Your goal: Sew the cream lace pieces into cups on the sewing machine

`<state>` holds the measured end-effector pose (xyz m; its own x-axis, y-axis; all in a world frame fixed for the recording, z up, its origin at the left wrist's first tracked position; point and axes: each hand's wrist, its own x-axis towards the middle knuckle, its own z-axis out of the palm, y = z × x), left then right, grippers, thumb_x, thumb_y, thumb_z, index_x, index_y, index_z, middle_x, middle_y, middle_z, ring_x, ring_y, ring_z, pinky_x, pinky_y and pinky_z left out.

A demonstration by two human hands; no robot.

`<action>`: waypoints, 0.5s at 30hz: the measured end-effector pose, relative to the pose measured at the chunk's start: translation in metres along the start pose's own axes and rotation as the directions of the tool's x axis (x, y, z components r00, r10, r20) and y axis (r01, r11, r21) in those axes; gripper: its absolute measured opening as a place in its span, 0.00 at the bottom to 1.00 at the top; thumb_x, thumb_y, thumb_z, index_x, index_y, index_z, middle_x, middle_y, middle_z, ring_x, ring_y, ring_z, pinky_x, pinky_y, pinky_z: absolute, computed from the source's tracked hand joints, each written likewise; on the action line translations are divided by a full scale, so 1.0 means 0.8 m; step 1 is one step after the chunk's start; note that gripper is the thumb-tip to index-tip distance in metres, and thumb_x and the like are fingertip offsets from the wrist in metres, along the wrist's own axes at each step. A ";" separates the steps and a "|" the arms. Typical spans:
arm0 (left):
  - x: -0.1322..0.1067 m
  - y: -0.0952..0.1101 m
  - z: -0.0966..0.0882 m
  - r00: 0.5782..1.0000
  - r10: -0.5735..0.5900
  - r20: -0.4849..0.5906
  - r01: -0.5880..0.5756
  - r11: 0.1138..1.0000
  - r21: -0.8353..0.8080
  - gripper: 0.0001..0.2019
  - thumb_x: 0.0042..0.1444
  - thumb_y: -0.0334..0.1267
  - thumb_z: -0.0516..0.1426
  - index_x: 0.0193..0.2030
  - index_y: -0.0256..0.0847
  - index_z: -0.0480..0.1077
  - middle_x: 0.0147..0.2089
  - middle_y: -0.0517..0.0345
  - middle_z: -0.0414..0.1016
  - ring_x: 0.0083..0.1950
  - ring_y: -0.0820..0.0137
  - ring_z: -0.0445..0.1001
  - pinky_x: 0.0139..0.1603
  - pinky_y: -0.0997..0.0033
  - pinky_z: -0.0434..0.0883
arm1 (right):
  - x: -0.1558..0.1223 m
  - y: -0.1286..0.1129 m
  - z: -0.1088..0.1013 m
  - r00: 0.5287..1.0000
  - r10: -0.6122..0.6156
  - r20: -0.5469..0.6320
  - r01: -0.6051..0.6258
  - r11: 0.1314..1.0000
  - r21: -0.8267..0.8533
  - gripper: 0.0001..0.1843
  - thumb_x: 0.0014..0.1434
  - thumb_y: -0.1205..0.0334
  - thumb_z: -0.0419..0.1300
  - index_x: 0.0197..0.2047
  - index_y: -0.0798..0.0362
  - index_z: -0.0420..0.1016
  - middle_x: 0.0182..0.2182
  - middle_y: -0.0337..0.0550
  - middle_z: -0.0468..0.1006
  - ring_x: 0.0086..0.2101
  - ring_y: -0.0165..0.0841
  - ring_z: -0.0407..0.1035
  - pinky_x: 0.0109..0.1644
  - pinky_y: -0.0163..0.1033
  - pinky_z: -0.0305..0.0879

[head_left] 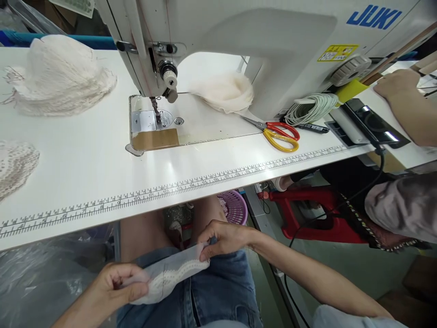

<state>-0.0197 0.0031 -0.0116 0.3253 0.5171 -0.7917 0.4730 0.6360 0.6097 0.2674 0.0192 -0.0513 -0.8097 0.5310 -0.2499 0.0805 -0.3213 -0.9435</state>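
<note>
Over my lap, a strip of sheer white fabric with lace trim [170, 274] is stretched between both hands. My left hand [119, 287] pinches its near left end between thumb and fingers. At the other end, my right hand [218, 239] grips the upper right corner, thumb below and fingers curled. A thin dark line crosses the strip near its middle. Beyond the table edge stands a white sewing machine [218, 27], its presser foot [157, 117] over the metal needle plate with no fabric under it.
A pile of white lace pieces [61, 77] lies at the table's left, another lace piece [17, 166] nearer. Cream fabric [227, 93] rests under the machine arm. Scissors [280, 135] and coiled cord [312, 108] lie right. A purple basket [235, 207] stands below; a co-worker's arm [403, 100] is at right.
</note>
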 end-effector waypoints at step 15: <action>0.013 0.024 0.009 0.987 0.070 0.145 -0.096 0.979 0.182 0.13 0.46 0.45 0.61 0.28 0.36 0.78 0.27 0.55 0.77 0.29 0.69 0.71 0.30 0.77 0.65 | 0.034 -0.013 0.019 0.988 -0.076 0.133 0.119 0.928 -0.353 0.09 0.56 0.61 0.62 0.37 0.58 0.78 0.27 0.39 0.75 0.29 0.27 0.68 0.34 0.28 0.59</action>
<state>-0.0015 0.0168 -0.0087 0.4730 0.4715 -0.7443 0.5803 0.4689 0.6658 0.2360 0.0246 -0.0452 -0.8833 0.4454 -0.1461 0.1835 0.0419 -0.9821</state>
